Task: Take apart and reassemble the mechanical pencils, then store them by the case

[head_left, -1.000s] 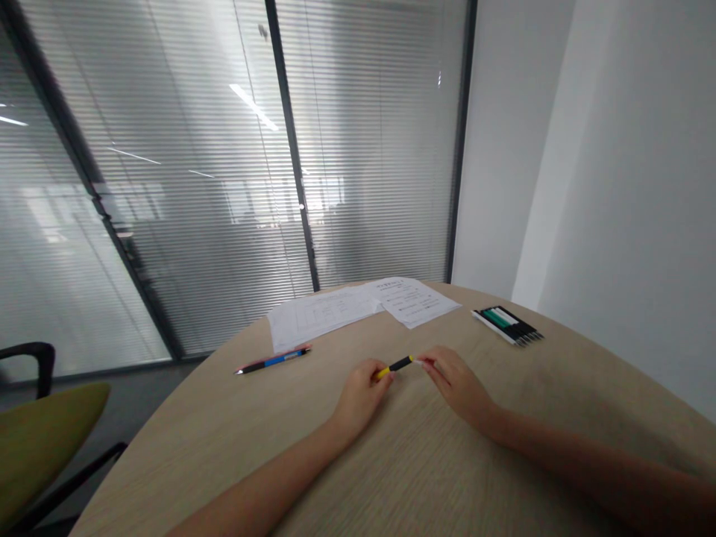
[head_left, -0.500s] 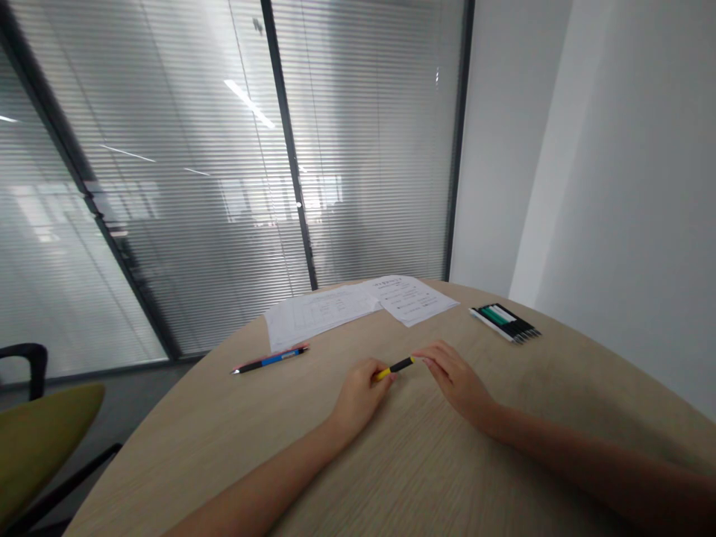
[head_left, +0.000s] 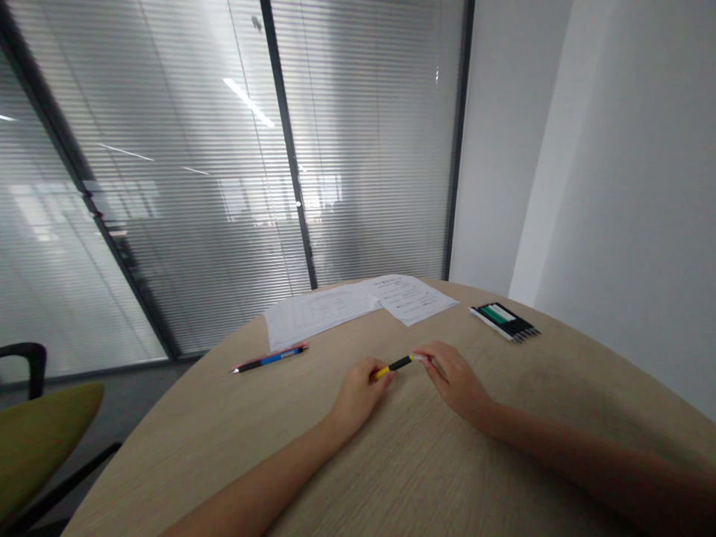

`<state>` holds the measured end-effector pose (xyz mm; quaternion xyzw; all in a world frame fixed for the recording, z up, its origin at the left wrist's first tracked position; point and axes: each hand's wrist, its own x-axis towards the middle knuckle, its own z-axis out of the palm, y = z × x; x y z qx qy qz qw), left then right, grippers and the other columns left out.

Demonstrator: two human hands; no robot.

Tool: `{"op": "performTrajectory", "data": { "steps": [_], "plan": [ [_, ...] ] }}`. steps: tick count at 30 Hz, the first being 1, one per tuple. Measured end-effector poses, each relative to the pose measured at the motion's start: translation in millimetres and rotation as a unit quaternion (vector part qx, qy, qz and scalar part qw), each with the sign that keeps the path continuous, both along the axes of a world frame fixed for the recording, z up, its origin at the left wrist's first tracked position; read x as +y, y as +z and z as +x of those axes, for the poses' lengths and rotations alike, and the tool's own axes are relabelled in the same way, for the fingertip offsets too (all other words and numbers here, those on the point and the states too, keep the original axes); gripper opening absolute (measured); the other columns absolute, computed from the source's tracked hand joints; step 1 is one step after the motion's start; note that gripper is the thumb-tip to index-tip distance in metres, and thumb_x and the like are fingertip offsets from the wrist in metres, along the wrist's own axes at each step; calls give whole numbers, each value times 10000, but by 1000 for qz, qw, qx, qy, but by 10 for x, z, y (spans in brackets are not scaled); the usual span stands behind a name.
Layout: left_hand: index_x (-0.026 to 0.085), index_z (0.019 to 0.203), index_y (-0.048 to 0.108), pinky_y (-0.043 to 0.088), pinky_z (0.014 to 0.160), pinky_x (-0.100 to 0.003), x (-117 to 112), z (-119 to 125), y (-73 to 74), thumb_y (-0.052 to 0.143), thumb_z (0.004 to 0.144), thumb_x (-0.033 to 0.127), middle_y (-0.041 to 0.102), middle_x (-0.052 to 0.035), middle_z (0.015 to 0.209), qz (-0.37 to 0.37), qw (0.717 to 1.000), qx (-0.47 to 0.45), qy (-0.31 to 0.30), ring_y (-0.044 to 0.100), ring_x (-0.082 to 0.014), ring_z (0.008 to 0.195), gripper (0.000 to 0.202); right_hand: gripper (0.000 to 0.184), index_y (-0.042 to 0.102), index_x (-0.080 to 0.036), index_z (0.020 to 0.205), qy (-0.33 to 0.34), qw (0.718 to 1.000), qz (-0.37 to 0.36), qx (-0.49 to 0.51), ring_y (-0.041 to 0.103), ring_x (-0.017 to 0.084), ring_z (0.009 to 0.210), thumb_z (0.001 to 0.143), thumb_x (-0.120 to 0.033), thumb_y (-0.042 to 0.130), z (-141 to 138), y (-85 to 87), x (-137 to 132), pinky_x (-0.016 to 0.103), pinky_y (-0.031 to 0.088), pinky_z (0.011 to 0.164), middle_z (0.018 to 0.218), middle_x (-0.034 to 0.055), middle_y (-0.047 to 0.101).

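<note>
Over the middle of the round wooden table (head_left: 425, 477), the left hand (head_left: 361, 391) closes its fingers on the yellow end of a yellow-and-black pen (head_left: 398, 365), held just above the tabletop. The right hand (head_left: 456, 377) pinches the pen's other, pale end between its fingertips. A blue pen (head_left: 268, 359) lies well to the left. Printed sheets (head_left: 335, 309) rest at the far edge, and a row of pens (head_left: 506, 322) lies to the right.
</note>
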<state>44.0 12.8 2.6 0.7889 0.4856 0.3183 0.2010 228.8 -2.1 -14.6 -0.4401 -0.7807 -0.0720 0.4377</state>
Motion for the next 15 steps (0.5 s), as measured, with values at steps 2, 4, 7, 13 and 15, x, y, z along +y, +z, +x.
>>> {"op": "performTrajectory", "data": {
  "steps": [2, 4, 7, 13, 15],
  "plan": [
    [146, 699, 582, 368, 582, -237, -3, 2, 1, 454, 713, 299, 574, -28, 683, 3, 1000, 4, -7, 501, -144, 644, 200, 213, 525, -175, 940, -7, 1000, 6, -12, 532, 168, 852, 835, -205, 342, 2, -5, 3, 334, 413, 777, 875, 70, 597],
    [147, 692, 586, 368, 586, -239, -5, 4, -4, 459, 711, 290, 577, -31, 680, 13, 1000, 6, -14, 502, -145, 641, 193, 244, 516, -180, 990, -7, 1000, 15, -22, 531, 170, 875, 837, -204, 327, 4, -11, 6, 341, 409, 794, 911, 76, 596],
    [151, 689, 595, 369, 593, -241, -9, 7, -11, 465, 708, 281, 579, -29, 668, 27, 999, 15, -19, 502, -144, 630, 185, 280, 491, -190, 1059, -3, 999, 24, -26, 529, 167, 892, 841, -207, 316, 8, -20, 6, 342, 410, 802, 942, 76, 594],
    [152, 695, 600, 366, 596, -238, -27, 7, 0, 465, 713, 276, 580, -29, 659, 29, 999, 36, -27, 502, -142, 622, 184, 275, 482, -187, 1070, 10, 1000, 20, -11, 536, 163, 873, 842, -212, 331, 6, -16, -14, 336, 425, 791, 919, 74, 602],
    [153, 693, 599, 365, 602, -240, -27, 6, -4, 463, 717, 278, 581, -30, 661, 37, 998, 38, -30, 503, -145, 627, 187, 268, 487, -190, 1061, 11, 1000, 15, -7, 542, 160, 860, 844, -224, 335, 5, -12, -22, 335, 431, 786, 904, 70, 608]
  ]
}}
